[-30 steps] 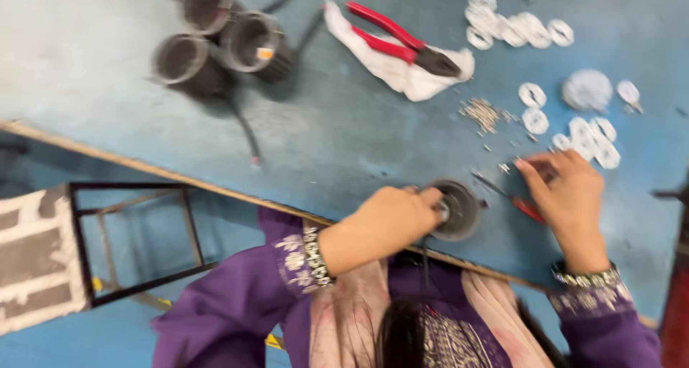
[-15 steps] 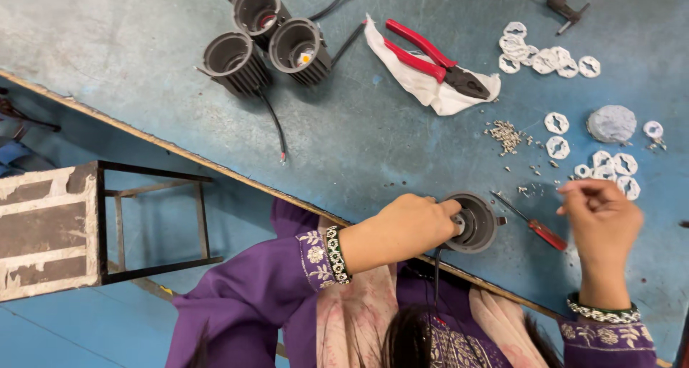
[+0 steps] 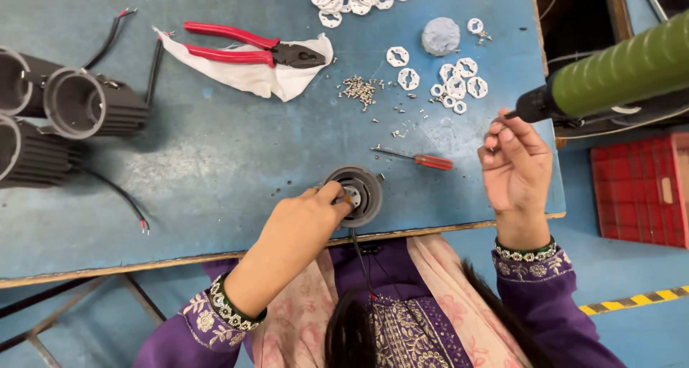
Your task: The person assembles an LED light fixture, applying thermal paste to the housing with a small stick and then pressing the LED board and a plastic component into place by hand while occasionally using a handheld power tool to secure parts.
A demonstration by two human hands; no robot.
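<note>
Head view: round grey lamp housing (image 3: 354,193) at near table edge, centre, wire hanging off front. Looks rigid, finned metal, moderately heavy, not fragile; best held by outer rim. Left hand (image 3: 298,228) pinches its centre part, fingers closed on it. Right hand (image 3: 518,168) raised, fingertips pinched narrow; contents too small to tell. Red-handled screwdriver (image 3: 415,157) just right. Loose screws (image 3: 359,89), white plastic discs (image 3: 452,81), red pliers (image 3: 247,46) on white cloth (image 3: 280,81) farther back. Three finned housings (image 3: 64,117) far left. Green tool (image 3: 617,73) overhangs at right.
</note>
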